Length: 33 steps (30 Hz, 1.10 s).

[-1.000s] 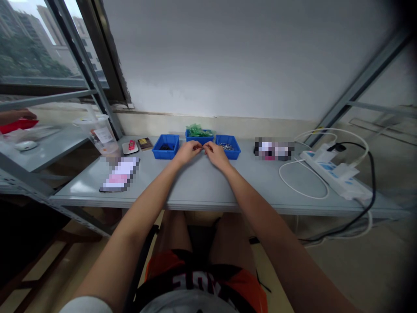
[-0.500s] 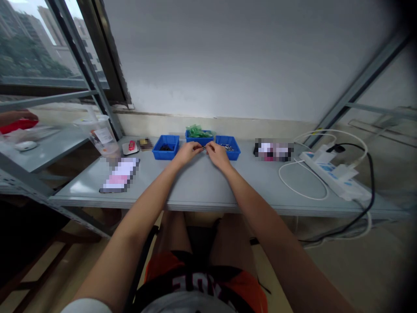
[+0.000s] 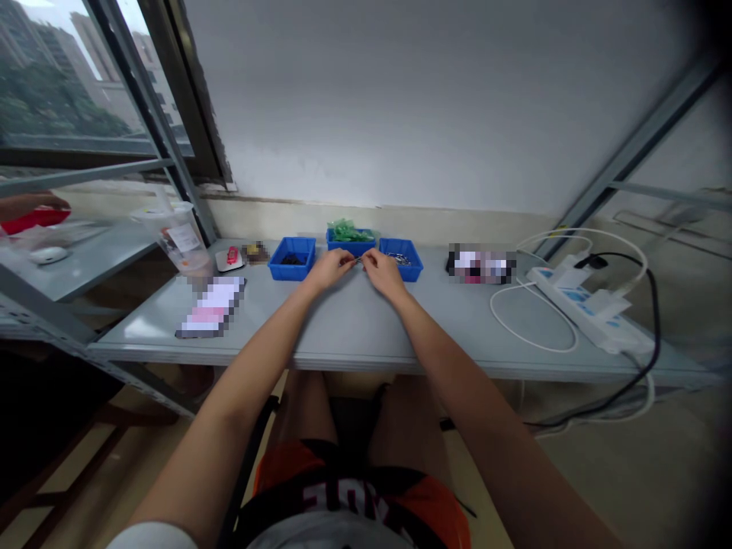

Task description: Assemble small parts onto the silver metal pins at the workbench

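Note:
My left hand [image 3: 333,268] and my right hand [image 3: 382,270] meet over the table, fingers closed in a pinch. Between their fingertips is a small, thin, shiny piece, too small to name, which both hands seem to grip. Left of my left hand stands a blue bin [image 3: 292,259] with small dark pieces inside. Beside my right hand, partly behind it, another blue bin [image 3: 412,267] contains small silvery metal pieces. Just beyond my hands a third blue bin [image 3: 351,248] holds green plastic packets [image 3: 344,229].
On the left are a phone [image 3: 213,307], a lidded drink cup [image 3: 181,238] and a small white dish [image 3: 229,262] with a red item. A blurred-out device [image 3: 480,264] lies right of the bins. A power strip [image 3: 589,305] with cables occupies the right end. Another person's hand [image 3: 37,204] is at far left.
My hands stay together at the same place with hardly any movement. The view has shifted very slightly.

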Available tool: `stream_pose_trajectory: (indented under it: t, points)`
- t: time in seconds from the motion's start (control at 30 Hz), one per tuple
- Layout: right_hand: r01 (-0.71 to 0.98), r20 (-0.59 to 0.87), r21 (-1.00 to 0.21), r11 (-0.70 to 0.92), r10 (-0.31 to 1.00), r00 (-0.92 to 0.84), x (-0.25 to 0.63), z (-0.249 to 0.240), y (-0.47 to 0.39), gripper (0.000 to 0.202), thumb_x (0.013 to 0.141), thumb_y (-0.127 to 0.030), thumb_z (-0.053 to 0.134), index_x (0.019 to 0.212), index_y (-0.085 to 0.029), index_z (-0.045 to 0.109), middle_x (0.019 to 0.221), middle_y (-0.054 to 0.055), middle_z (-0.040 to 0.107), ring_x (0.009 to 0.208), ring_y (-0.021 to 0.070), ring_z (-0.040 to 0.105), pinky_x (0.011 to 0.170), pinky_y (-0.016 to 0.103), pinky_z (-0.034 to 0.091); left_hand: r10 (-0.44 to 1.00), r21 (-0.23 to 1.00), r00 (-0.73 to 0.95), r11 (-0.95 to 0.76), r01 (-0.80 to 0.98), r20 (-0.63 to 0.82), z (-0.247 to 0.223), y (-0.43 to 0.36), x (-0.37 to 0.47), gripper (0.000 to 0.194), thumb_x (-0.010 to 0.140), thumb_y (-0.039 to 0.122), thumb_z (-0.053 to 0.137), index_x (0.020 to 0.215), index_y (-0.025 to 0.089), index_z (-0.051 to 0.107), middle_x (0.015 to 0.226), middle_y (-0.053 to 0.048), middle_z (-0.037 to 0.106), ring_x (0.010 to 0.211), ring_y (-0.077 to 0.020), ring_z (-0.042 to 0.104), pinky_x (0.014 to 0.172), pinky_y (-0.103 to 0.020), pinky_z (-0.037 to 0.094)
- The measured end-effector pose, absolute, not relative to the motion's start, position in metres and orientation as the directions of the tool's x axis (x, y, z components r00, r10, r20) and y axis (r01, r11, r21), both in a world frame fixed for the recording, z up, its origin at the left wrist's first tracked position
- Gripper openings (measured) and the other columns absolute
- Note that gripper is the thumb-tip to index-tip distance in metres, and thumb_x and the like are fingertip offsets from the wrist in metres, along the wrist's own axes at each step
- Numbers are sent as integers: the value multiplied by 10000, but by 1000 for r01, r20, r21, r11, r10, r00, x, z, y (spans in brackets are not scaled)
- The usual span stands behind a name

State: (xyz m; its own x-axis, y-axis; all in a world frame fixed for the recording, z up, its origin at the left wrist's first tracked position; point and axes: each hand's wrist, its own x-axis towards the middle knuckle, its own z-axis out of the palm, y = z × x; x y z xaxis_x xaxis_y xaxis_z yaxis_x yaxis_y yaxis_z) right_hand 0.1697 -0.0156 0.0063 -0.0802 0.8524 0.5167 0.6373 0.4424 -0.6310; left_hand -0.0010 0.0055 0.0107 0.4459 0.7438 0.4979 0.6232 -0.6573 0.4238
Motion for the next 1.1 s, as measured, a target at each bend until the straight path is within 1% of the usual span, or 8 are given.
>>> stream_pose_trajectory:
  t: [0.1,0.27,0.47,0.67,0.83,1.0,1.1]
  points:
    - [624,530,-632,460,844,-86,170,5,-13,167,880,-285,488,856,-193,626,684,10,638,665,155,582,699,259,398,757,423,441,-642,639,482,11,4,-1,232,877,232,517,959,123,705,946,-97,696,820,-174,618,806,-284,466]
    - [637,532,-604,479,838,-126,170,4,-12,157,872,-268,507,873,-190,643,697,16,651,675,157,589,701,259,406,752,417,432,-644,641,498,11,4,-2,251,872,256,517,967,125,709,950,-97,696,815,-177,621,789,-281,469]
    - [663,537,-579,474,834,-127,169,4,-13,177,880,-267,489,890,-193,650,693,17,654,667,161,586,699,266,406,755,409,428,-639,652,497,11,3,-1,276,868,269,500,978,129,711,963,-99,703,814,-187,625,787,-291,473]
    - [672,528,-579,462,840,-123,168,3,-13,178,876,-271,490,880,-199,654,692,15,650,661,160,580,698,269,404,795,429,385,-586,687,469,12,1,-1,290,871,309,494,966,141,710,971,-99,709,839,-197,636,792,-294,481]
    - [665,527,-585,463,841,-123,169,4,-13,174,870,-269,494,878,-196,652,693,15,650,651,156,577,687,265,401,832,444,319,-521,729,454,13,-1,-1,283,876,343,508,985,160,694,991,-98,709,861,-201,640,805,-293,480]
    - [662,508,-599,451,853,-121,168,5,-15,179,868,-267,491,879,-193,653,693,20,651,658,157,581,694,264,406,868,458,208,-426,781,451,12,-2,-2,325,861,439,547,970,167,688,931,-119,714,857,-248,650,766,-326,477]
    - [670,490,-601,437,863,-123,168,6,-16,182,865,-267,492,870,-195,659,694,21,654,661,158,580,692,265,405,877,466,170,-392,793,449,12,-3,-2,326,854,456,558,926,169,694,899,-123,717,842,-252,651,737,-321,472]
